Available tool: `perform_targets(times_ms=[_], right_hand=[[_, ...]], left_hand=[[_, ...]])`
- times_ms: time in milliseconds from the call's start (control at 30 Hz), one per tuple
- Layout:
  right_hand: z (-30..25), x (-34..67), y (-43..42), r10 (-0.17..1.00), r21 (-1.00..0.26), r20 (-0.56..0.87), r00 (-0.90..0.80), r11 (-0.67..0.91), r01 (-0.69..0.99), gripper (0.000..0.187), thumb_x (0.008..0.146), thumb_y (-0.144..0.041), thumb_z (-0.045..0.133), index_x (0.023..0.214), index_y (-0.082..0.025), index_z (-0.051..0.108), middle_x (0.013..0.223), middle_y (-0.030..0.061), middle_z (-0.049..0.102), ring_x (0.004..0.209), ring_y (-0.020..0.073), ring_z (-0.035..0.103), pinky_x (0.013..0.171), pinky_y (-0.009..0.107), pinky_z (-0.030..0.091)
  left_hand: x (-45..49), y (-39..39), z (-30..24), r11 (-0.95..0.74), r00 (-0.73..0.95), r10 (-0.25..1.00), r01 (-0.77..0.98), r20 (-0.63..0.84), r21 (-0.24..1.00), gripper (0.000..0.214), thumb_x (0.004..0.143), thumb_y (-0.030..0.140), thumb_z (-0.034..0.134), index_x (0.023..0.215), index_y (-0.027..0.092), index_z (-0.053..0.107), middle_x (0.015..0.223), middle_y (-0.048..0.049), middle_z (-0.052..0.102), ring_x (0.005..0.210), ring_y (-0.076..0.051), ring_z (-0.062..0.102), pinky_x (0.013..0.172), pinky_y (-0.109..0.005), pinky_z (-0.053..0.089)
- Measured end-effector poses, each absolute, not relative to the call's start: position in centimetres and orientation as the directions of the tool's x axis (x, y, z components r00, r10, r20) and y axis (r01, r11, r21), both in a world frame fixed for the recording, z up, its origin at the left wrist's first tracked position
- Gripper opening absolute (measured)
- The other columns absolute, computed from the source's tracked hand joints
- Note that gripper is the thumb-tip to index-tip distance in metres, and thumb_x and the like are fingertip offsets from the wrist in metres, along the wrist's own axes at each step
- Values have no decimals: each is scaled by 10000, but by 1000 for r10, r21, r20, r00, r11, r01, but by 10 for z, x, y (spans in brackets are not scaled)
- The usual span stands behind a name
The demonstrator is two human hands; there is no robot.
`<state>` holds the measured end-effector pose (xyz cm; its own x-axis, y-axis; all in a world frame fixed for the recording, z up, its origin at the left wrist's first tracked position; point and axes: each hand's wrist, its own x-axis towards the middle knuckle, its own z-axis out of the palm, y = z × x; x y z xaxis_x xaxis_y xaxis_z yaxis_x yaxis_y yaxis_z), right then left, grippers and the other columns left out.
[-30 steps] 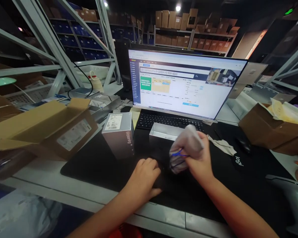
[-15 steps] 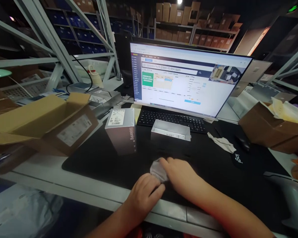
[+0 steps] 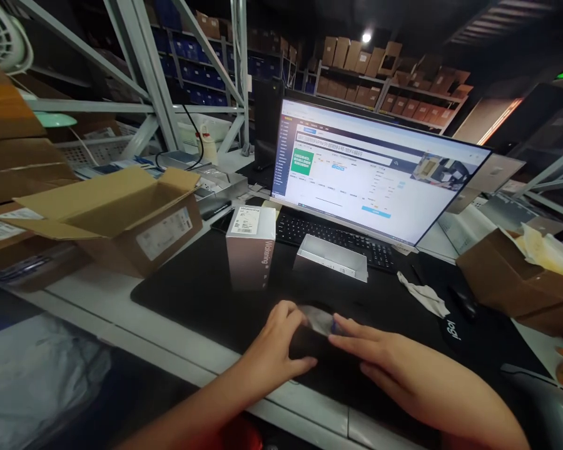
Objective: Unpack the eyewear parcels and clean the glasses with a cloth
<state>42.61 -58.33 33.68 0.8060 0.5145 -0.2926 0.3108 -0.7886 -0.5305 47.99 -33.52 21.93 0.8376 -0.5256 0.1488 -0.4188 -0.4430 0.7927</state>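
- Grey pouch (image 3: 318,319): near middle of the bench, between your hands.
- Left hand (image 3: 276,344): curled around the pouch's left end.
- Right hand (image 3: 380,359): fingers flat, touching its right side.
- Silver box (image 3: 251,247): farther, left.

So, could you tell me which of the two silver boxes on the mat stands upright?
The labelled silver box on the left; the shallow open one before the keyboard lies flat.

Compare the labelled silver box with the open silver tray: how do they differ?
The labelled silver box stands tall and closed; the silver tray lies low and open-topped. Only the box carries a large white label; the tray does not. Both are silver, on the black mat.
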Motion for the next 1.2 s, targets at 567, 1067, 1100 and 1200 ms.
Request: perform_targets(times_ms=[567, 1067, 1100, 1200], right_hand=[[256, 386, -645, 248, -831, -215, 945, -555, -43, 516, 828, -348, 745, 1311, -289, 573, 1426, 85, 569, 1350, 284, 504, 1174, 473, 360], [226, 404, -630, 19, -522, -102, 995, -852, -37, 164, 869, -155, 621, 1020, -182, 680, 1049, 85, 694, 940, 237, 650, 805, 336, 484], [227, 404, -631, 27, -540, -102, 994, -841, -33, 139, 888, -181, 615, 1003, -190, 691, 1034, 78, 704, 936, 232, 652, 803, 329, 474], [229, 405, -640, 46, -625, -162, 986, -778, -66, 129, 914, -282, 617, 897, -205, 719, 952, 54, 725, 889, 213, 650, 753, 295, 435]], left_hand=[[497, -340, 230, -431, 624, -735, -732, 265, 527, 289, 723, 71, 735, 923, 229, 599, 848, 4, 646, 796, -207, 602, 719, -311, 461], [522, -386, 264, -386, 421, -882, -903, 213, 188, 1104, 649, 432, 866, 1546, 209, 262, 1620, -235, 186, 1473, -462, 240, 1158, -678, 262], [527, -389, 266, -404, 442, -883, -887, 155, 224, 1125, 655, 458, 856, 1557, 198, 236, 1589, -233, 270, 1450, -439, 302, 1152, -646, 300], [536, -394, 269, -471, 506, -861, -833, 54, 292, 1114, 624, 481, 866, 1540, 203, 296, 1428, -169, 491, 1304, -368, 480, 1099, -540, 405]])
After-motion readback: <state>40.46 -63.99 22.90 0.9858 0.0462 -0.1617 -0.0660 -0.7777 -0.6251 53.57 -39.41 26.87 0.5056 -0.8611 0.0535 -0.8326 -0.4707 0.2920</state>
